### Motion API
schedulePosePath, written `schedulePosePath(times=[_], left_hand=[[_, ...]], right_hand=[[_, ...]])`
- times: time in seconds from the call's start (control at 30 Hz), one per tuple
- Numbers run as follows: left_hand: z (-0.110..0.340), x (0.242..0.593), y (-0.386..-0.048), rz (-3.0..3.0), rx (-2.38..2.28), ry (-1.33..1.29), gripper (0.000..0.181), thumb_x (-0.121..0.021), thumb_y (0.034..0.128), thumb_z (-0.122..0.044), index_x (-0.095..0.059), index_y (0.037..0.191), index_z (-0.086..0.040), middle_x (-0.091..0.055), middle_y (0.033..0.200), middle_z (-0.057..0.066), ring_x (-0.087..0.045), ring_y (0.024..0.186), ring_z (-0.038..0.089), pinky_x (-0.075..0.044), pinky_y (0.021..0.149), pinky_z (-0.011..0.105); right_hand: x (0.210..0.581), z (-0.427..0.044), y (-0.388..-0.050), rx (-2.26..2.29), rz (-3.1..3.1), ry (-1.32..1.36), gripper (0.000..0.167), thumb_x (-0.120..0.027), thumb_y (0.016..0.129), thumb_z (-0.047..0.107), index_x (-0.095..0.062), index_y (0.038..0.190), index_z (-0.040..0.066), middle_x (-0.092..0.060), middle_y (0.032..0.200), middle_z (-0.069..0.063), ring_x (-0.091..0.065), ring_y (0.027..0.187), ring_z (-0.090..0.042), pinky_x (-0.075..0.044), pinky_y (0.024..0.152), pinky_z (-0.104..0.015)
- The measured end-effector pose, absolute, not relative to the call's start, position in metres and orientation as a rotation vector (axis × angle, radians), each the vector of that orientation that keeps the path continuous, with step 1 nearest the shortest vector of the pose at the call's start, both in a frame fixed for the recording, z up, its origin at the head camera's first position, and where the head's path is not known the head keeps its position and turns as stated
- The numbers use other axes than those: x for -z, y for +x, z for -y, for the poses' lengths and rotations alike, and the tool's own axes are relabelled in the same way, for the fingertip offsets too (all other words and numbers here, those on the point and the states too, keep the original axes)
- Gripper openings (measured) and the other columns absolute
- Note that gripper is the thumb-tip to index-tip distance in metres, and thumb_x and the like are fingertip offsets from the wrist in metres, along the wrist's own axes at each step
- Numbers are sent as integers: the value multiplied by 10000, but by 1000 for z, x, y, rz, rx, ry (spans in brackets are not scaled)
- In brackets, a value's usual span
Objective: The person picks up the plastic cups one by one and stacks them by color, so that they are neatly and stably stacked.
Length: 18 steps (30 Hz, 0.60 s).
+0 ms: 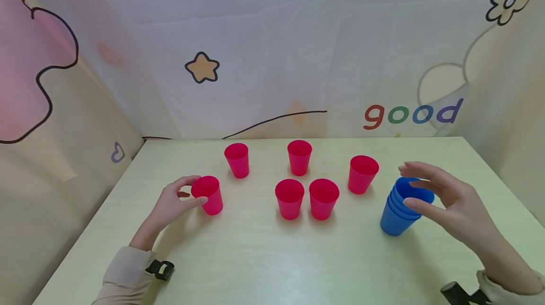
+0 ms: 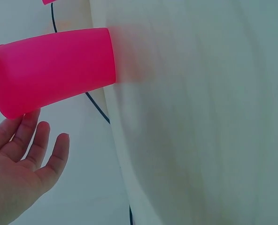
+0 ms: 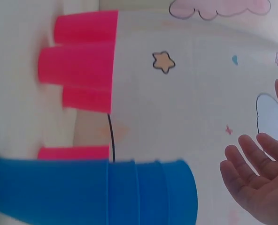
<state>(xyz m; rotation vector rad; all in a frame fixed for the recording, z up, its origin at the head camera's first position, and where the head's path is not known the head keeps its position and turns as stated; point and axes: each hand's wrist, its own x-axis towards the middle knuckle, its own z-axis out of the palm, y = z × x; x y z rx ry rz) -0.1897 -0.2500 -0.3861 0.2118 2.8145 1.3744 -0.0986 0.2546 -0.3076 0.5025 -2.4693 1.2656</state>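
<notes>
At the left of the head view, my left hand (image 1: 172, 203) holds a pink cup (image 1: 211, 197) near its rim, thumb on the near side and fingers beyond. The left wrist view shows the same cup (image 2: 54, 68) against the fingers of the left hand (image 2: 26, 164), with its base by the tabletop. My right hand (image 1: 460, 208) hovers with spread, bent fingers beside and over a stack of nested blue cups (image 1: 396, 217). A gap separates the right hand (image 3: 263, 183) from the stack (image 3: 73, 187) in the right wrist view.
Two pink cups, one (image 1: 289, 200) beside the other (image 1: 324, 200), stand mid-table. Behind them are a back-left cup (image 1: 237, 161), a back-middle cup (image 1: 299, 158) and one (image 1: 363, 175) left of the blue stack. A printed cloth (image 1: 272, 68) hangs behind the table (image 1: 255, 257).
</notes>
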Motion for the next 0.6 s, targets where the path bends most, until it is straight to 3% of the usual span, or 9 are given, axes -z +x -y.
schedulePosePath(times=[0.3, 0.43, 0.6], left_hand=[[250, 387, -190, -2809, -1383, 218, 623, -731, 766, -277, -470, 1286, -56, -499, 1226, 133, -434, 1113, 294, -419, 838, 372], [250, 387, -190, -2814, -1379, 214, 625, -730, 767, -278, -468, 1289, -57, -497, 1228, 134, -434, 1111, 293, -420, 831, 366], [251, 386, -188, -2817, -1374, 217, 621, -728, 769, -272, -467, 1289, -55, -495, 1232, 139, -434, 1111, 296, -425, 828, 361]], right_hand=[[305, -221, -113, -1270, 2498, 643, 575, -697, 768, 11, -471, 1294, 67, -526, 1196, 63, -521, 999, -14, -454, 776, -166], [303, -208, -120, -1269, 2524, 666, 556, -713, 764, 55, -489, 1274, 60, -545, 1197, -41, -535, 986, -82, -446, 787, -184], [306, -193, -130, -1210, 2540, 730, 551, -733, 757, 116, -506, 1257, 65, -572, 1189, -81, -555, 990, -188, -464, 800, -257]])
